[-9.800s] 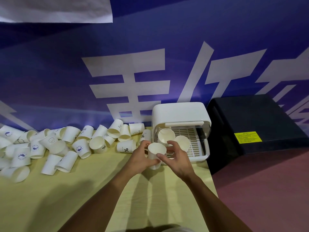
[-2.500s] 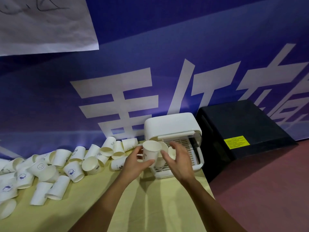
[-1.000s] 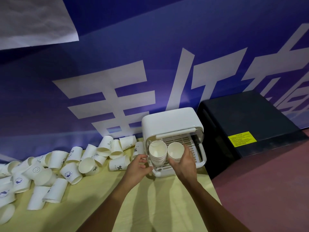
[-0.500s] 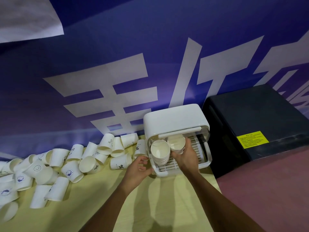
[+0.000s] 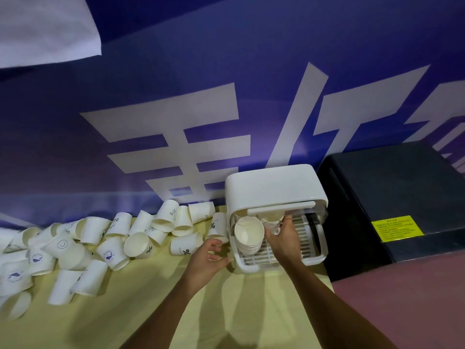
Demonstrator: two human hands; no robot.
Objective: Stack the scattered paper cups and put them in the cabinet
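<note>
R-hand work: the right grip point(image 5: 283, 238) reaches into the white cabinet point(image 5: 271, 187), fingers curled round a 2nd stack point(image 5: 273, 220) of nested paper cups. It sits just right of the 1st stack point(image 5: 249, 233), which stands on the slatted tray point(image 5: 307, 238) at the cabinet's left side. The hold is low on the stack's side wall, prob. so the rims stay nested and the top clears the lifted door bar point(image 5: 280, 210), which hides part of the mouth. Can't tell if the 2nd stack's base touches the tray yet.

The left grip point(image 5: 208, 258) is relaxed w/ nothing in it, fingers loosely bent, just beside the cabinet's near-left corner. Contact w/ the cabinet is not clear. Likely it's there to steady the cabinet, or is ready for the next cup.

Orientation: both stacks are mouth-up, bases down toward the tray. Long axis approx. upright, tipped a bit toward the near side, so the 1st stack's open mouth faces the camera w/ nested rims showing under it. Side by side, they leave the tray's right half free for more.

The loose cups point(image 5: 136, 243) lie mostly on their sides across the desk point(image 5: 141, 311) to the left, pointing every way. The job looks far from done.
</note>
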